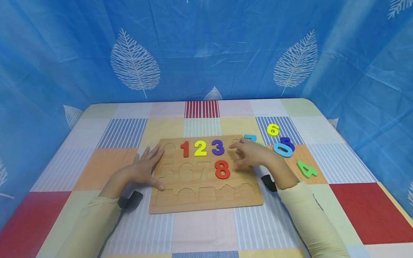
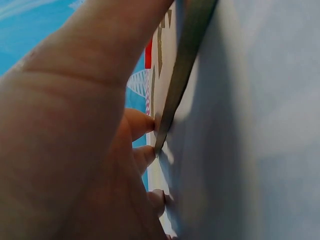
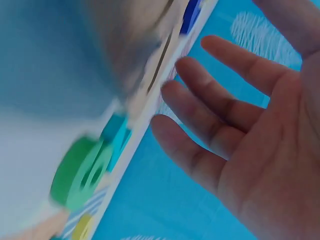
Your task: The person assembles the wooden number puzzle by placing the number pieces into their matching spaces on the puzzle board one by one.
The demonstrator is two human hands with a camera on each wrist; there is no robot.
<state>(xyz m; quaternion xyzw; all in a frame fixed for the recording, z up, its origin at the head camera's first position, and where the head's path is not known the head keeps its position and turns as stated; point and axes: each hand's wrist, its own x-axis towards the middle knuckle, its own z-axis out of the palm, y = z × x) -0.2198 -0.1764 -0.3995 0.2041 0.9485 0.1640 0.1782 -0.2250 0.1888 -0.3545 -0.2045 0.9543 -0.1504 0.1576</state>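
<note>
A wooden number board (image 1: 206, 204) lies on the table, with a red 1 (image 1: 184, 149), a yellow 2 (image 1: 200, 148), a purple 3 (image 1: 218, 147) and a red 8 (image 1: 222, 169) in its upper rows. My left hand (image 1: 145, 168) rests at the board's left edge, thumb on the surface and fingers spread. In the left wrist view, fingertips touch the board's edge (image 2: 175, 95). Over the board's right side is my right hand (image 1: 253, 154), its fingers loosely bent. The right wrist view shows nothing held in it. Beyond that hand lies a blue 7 (image 1: 250, 137), beside a green piece (image 3: 82, 172) mostly hidden in the head view.
Right of the board lie a yellow 6 (image 1: 273, 129), a light blue 0 (image 1: 283, 150) overlapping a purple 5 (image 1: 288, 142), and a green 4 (image 1: 307, 169). A patchwork cloth (image 1: 203, 233) covers the table. Blue curtain (image 1: 213, 46) hangs behind.
</note>
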